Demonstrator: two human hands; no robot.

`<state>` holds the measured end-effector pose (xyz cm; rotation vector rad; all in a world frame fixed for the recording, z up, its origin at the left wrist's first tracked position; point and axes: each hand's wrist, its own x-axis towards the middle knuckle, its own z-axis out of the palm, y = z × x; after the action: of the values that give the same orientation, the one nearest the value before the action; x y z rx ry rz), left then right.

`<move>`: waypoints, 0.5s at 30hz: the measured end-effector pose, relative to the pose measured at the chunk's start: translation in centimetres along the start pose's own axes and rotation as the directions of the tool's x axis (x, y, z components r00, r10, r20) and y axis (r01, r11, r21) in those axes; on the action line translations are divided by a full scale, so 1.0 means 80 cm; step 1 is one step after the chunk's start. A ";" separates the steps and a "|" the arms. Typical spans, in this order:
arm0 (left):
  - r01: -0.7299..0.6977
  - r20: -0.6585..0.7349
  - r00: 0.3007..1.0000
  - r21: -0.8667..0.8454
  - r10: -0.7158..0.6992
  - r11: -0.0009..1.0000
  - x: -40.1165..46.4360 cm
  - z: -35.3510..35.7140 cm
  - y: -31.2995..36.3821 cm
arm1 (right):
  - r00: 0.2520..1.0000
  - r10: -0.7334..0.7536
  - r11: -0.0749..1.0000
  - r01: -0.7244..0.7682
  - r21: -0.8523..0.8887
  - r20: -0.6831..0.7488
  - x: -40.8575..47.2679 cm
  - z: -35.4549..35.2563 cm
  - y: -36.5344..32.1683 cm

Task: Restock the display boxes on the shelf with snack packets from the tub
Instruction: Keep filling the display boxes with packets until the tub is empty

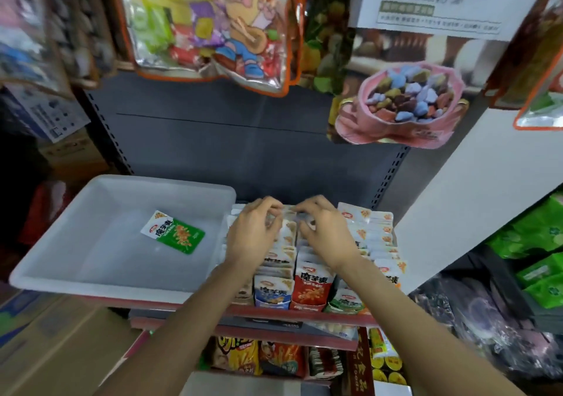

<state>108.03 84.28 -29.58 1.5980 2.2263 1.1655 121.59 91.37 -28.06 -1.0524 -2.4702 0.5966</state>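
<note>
Both hands up at the far end of the packet rows. Left hand curled over the back of the blue-fronted display box, fingers bent onto the packet tops; right hand likewise over the red-fronted display box, fingertips pinching a packet edge — blurred, so the exact packet not told. Fingertips of the two hands almost meeting. Rows packed tight, packets upright, little slack between them. A green-fronted display box just beside to the right, hard against the white side panel.

White tub to the left on the same shelf, its right rim touching the boxes, its near rim out past the red shelf edge. One green snack packet flat on the tub floor — well apart from every wall. Open grey back panel behind the hands, hanging bags above.
</note>
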 end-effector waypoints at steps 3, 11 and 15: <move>0.143 -0.112 0.981 -0.141 -0.159 0.980 -0.008 -0.046 -0.056 | 0.994 -0.077 0.994 0.070 0.082 0.077 0.025 0.042 -0.059; 0.685 0.131 0.728 -0.138 -0.673 0.715 -0.001 -0.134 -0.233 | 0.913 0.005 1.000 -0.005 -0.001 0.409 0.096 0.184 -0.189; 0.826 0.227 0.562 -0.193 -0.795 0.529 0.015 -0.134 -0.305 | 0.853 0.133 0.991 -0.132 -0.036 0.504 0.117 0.254 -0.197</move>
<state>83.90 77.02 -38.24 0.3354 2.1552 0.9685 96.27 83.80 -35.13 -1.1955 -2.8498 1.0325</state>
